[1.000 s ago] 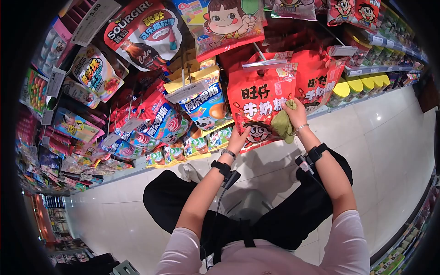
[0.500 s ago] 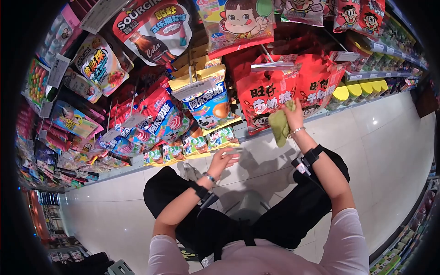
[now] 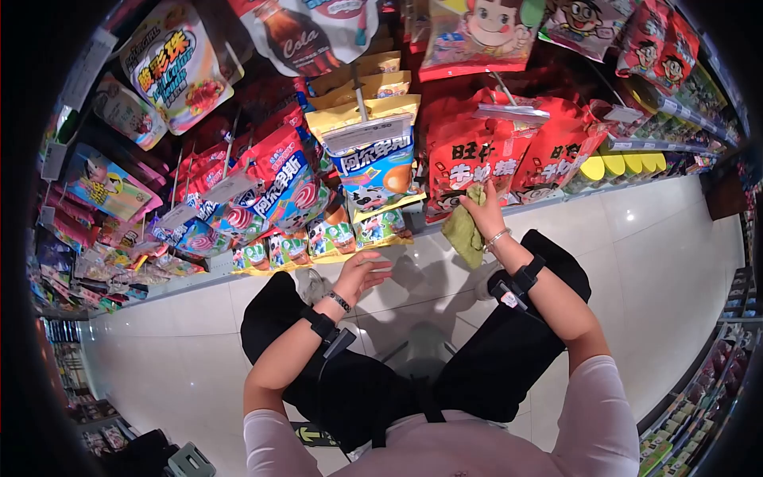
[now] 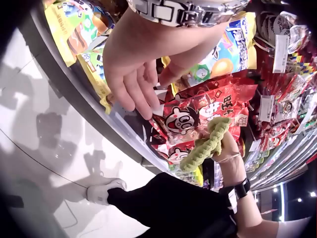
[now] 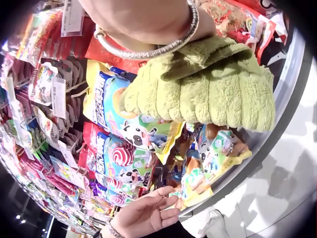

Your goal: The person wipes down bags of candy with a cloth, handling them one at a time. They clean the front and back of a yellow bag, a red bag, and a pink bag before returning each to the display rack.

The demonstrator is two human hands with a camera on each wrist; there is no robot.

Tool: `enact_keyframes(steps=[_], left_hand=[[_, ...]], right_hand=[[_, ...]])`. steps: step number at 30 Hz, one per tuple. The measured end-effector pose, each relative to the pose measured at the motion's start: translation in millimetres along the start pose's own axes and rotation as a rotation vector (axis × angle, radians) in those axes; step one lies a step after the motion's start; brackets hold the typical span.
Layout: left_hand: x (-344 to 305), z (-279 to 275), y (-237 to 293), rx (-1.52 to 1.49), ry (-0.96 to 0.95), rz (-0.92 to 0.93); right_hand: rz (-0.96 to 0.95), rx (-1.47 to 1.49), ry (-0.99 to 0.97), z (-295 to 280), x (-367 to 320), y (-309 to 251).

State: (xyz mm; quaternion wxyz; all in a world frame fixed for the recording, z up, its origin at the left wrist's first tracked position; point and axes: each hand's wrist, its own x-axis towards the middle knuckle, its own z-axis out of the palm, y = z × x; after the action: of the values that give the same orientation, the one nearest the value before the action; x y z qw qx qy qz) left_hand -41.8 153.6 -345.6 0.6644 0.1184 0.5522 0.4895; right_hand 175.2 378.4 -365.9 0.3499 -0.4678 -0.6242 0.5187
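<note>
My right hand (image 3: 486, 216) grips a green ribbed cloth (image 3: 462, 238), which hangs below the fingers. Its fingertips are right at the lower edge of a red candy bag (image 3: 469, 163) on a hook. A second red bag (image 3: 560, 155) hangs just to the right. My left hand (image 3: 362, 274) is in the air with loosely bent fingers and holds nothing. It is below a yellow and blue candy bag (image 3: 377, 171), in front of small bags on the bottom shelf. The right wrist view shows the cloth's thick ribs (image 5: 208, 94) up close.
Price tags (image 3: 369, 131) stick out on hook ends above the bags. Yellow-lidded jars (image 3: 628, 165) stand on the shelf at right. More candy bags (image 3: 282, 183) hang to the left. Below the shelf edge is a pale tiled floor (image 3: 429, 266), with my knees on either side.
My left hand has let go of the red bag and drawn back left and down. The bag hangs back among the others. My right hand keeps the cloth near its lower edge.
</note>
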Motion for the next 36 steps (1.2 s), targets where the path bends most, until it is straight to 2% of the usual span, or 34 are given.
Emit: enact_keyframes(steps=[4, 6, 7, 9, 10, 13, 14, 17, 18, 19, 22, 24, 28, 30, 31, 33, 36], left_hand=[[-8.5, -12.2, -3.4, 0.160, -0.065, -0.084], [-9.9, -23.3, -5.4, 0.164, -0.050, -0.072], [-9.8, -28.5, -6.4, 0.186, -0.035, -0.061], [-9.1, -34.3, -8.8, 0.173, -0.021, -0.051], [-9.2, -36.1, -10.5, 0.194, -0.021, -0.039], [-14.9, -36.9, -10.8, 0.223, -0.026, -0.028], [-16.8, -37.2, -12.3, 0.236, -0.028, -0.027], [-15.7, -39.5, -15.2, 0.234, -0.045, -0.026], [-15.9, -39.3, -15.4, 0.233, -0.045, -0.028], [-15.8, -38.9, -15.1, 0.233, -0.053, -0.013], [-17.7, -37.8, -12.4, 0.246, -0.051, 0.001], [-19.7, -38.1, -9.3, 0.262, -0.043, -0.004], [-23.3, -37.8, -6.4, 0.257, -0.036, 0.024], [-24.5, -36.5, -4.9, 0.251, -0.036, 0.039], [-30.6, -34.1, -8.2, 0.236, -0.041, 0.031], [-31.4, -32.9, -9.1, 0.226, -0.045, 0.031], [-31.9, -30.9, -5.6, 0.233, -0.054, 0.047]], right_hand=[[0.022, 0.060, -0.006, 2.1, -3.9, 3.3], [-0.011, -0.275, 0.219, 0.1, -1.4, 19.2], [-0.010, -0.286, 0.211, -2.5, 1.1, 27.4], [0.074, 0.133, 0.125, -4.2, 1.0, 19.7], [0.132, 0.141, 0.111, -5.3, -5.6, 17.6], [0.106, 0.157, 0.077, -2.1, -5.4, 41.8], [0.160, 0.192, 0.053, -0.7, -6.3, 41.0], [0.139, 0.171, 0.117, 3.9, -3.0, 43.3], [0.250, 0.259, 0.160, 8.9, -12.7, 11.8], [0.252, 0.260, 0.161, 10.4, -13.1, 11.1], [0.167, 0.279, 0.235, 14.8, -11.7, 10.8], [0.048, 0.190, 0.265, 18.9, -12.0, 13.9], [-0.001, 0.116, 0.282, 20.7, -10.1, 18.6], [-0.076, -0.205, 0.368, 22.2, -4.4, 20.7], [-0.065, -0.208, 0.365, 21.6, -8.8, 22.5], [-0.162, -0.342, 0.491, 25.8, -5.3, 21.1], [-0.207, -0.385, 0.518, 23.2, -0.6, 9.5]])
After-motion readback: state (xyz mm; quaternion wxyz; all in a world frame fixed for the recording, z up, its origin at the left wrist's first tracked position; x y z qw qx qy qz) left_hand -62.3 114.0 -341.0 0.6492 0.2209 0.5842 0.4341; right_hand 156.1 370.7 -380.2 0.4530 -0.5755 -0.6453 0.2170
